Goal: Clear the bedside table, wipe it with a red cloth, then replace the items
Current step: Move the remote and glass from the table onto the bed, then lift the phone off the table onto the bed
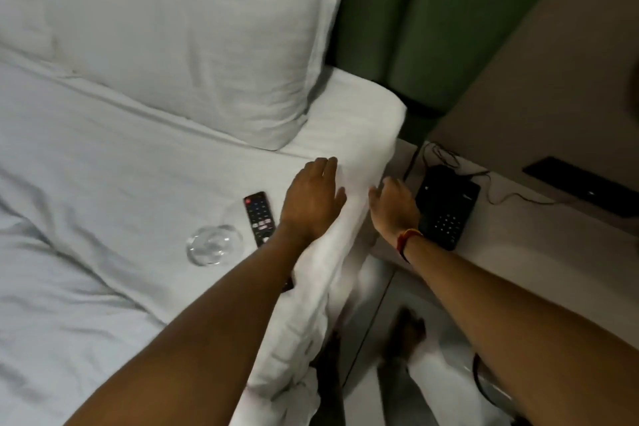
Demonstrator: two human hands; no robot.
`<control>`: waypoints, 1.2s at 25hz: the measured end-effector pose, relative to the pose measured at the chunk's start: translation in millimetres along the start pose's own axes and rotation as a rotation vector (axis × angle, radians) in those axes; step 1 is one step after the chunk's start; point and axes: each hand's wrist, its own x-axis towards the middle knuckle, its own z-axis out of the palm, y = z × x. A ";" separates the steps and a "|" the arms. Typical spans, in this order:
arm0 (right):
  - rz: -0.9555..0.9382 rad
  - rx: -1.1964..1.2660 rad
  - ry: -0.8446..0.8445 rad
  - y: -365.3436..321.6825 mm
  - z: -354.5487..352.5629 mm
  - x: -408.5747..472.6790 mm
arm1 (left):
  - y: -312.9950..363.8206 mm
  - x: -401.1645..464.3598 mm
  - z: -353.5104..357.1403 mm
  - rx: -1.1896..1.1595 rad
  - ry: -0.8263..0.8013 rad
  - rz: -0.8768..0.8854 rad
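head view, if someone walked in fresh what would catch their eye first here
Two bare forearms reach in from the bottom edge, the left hand flat on the white bed sheet near its edge, the right hand beside the black corded desk telephone on the pale bedside table. On the bed lie a black TV remote with coloured buttons and a clear drinking glass, below a big white pillow.

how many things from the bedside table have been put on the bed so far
2. A black TV remote control lies on the white bed sheet just left of the left hand; a clear glass sits nearer, left of the remote. More could be hidden under the forearms.
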 end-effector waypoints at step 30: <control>0.366 0.661 0.093 213.5 -21.7 97.8 | 162.9 145.0 235.6 -0.522 -0.245 -0.244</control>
